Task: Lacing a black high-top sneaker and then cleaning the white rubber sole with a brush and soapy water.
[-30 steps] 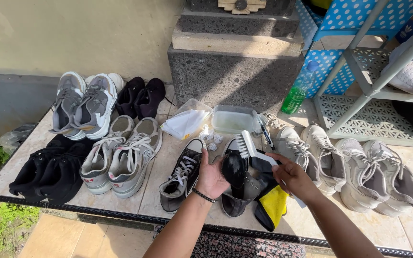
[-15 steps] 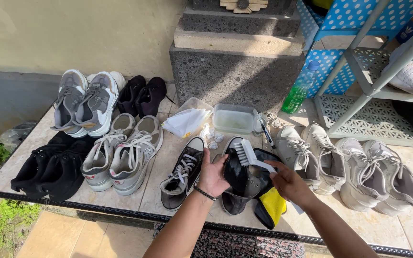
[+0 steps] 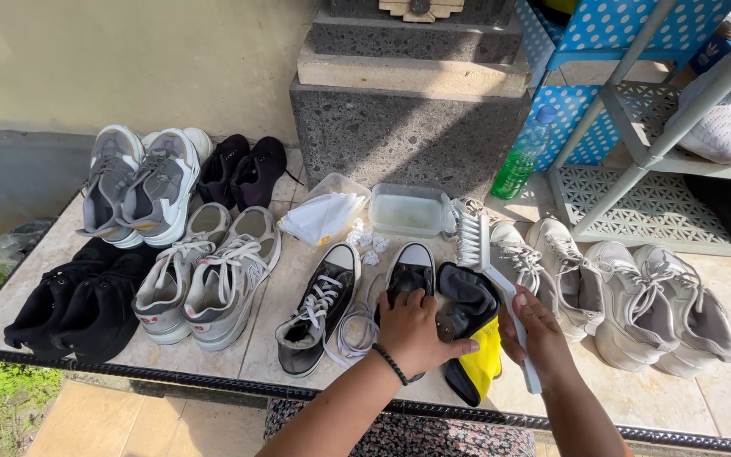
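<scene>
— Starting with the black sneaker [image 3: 408, 283]: where is it?
— On the desk [image 3: 721, 398], under the left hand [image 3: 412, 330], whose grip is closed over its soft, light canvas upper; the rubber sole looks firmer to hold.
— And the brush [image 3: 492, 288]?
— Stiff plastic, light; the right hand's [image 3: 539, 334] grip is wrapped round its handle.

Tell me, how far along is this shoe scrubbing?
Done: hard to tell; laces lie pulled out beside one black sneaker. In hand: the left hand steadies the other black sneaker, and the right hand holds a white brush above it, bristles up near the tub of water. Left, apparently: the grey pairs, black pair and pale pairs lie untouched.
</scene>
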